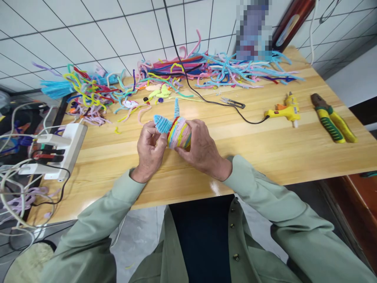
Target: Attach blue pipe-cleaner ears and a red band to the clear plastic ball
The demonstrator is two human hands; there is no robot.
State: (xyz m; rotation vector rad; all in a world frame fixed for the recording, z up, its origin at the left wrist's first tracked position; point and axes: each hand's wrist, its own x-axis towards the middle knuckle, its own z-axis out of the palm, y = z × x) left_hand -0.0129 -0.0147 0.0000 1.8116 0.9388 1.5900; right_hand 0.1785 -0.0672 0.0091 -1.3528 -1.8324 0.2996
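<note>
A small figure wound from coloured pipe cleaners [177,131], with striped body and light-blue fin and spike, is held just above the wooden table [265,149]. My right hand [202,151] wraps round its striped body from the right, fingers closed on it. My left hand [150,151] pinches the light-blue fin at its left end. Both sleeves are pale green.
Heaps of loose pipe cleaners [165,78] lie along the table's far edge. Small snips [233,102], a yellow glue gun [284,112] with black cord, and yellow-green pliers [332,120] lie to the right. A white power strip [63,149] with cables sits at the left edge.
</note>
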